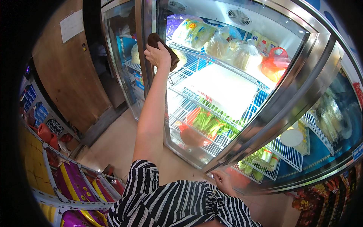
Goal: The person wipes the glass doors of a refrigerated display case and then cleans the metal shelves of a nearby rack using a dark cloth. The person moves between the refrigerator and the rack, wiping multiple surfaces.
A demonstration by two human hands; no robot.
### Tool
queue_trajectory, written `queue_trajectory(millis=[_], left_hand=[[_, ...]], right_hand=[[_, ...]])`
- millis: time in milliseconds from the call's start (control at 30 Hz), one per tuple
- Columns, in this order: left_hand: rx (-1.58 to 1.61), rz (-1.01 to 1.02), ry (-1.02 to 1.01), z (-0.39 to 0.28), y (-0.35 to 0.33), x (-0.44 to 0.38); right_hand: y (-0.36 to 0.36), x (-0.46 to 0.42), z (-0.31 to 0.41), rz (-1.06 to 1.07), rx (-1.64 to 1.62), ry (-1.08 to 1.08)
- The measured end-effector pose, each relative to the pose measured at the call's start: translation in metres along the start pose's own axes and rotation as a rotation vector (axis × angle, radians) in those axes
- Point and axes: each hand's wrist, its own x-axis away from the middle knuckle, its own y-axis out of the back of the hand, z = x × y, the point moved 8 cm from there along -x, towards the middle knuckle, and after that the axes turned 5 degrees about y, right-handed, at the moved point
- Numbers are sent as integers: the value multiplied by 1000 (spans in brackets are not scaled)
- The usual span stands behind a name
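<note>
My left hand [159, 56] presses a folded dark brown cloth [175, 60] to the front of a glass-door display refrigerator [295, 76], beside the metal door frame [145, 34]. That arm is stretched far out and up. My right hand [223, 181] hangs low near the bottom corner of the door, with its fingers curled. Whether it touches the door or holds anything is unclear. Behind the glass, wire shelves [221, 63] bear plastic-bagged food [192, 32], a red plastic bag [275, 65], a brightly lit white package [224, 88] and leafy green vegetables [211, 120].
At the lower left, a metal rack [82, 205] holds purple and yellow packages [75, 181]. A wooden door [68, 73] with a paper sheet [72, 25] stands at the left. Tiled floor [119, 142] lies between. Packaged goods [320, 195] line shelves at the lower right.
</note>
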Motion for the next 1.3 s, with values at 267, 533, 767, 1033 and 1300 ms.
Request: queue_trajectory(millis=[267, 533, 767, 1033, 1300], left_hand=[[453, 1, -955, -137, 36, 193], [251, -11, -1299, -132, 46, 301], [77, -131, -500, -81, -4, 32], [61, -127, -434, -106, 2, -5], [400, -94, -1141, -229, 50, 207]], right_hand=[[-25, -14, -22, 68, -36, 28], [-39, -22, -25, 126, -130, -62], [-45, -15, -33, 166, -143, -160], [-53, -11, -41, 189, -144, -160], [-56, -23, -36, 186, -110, -58]])
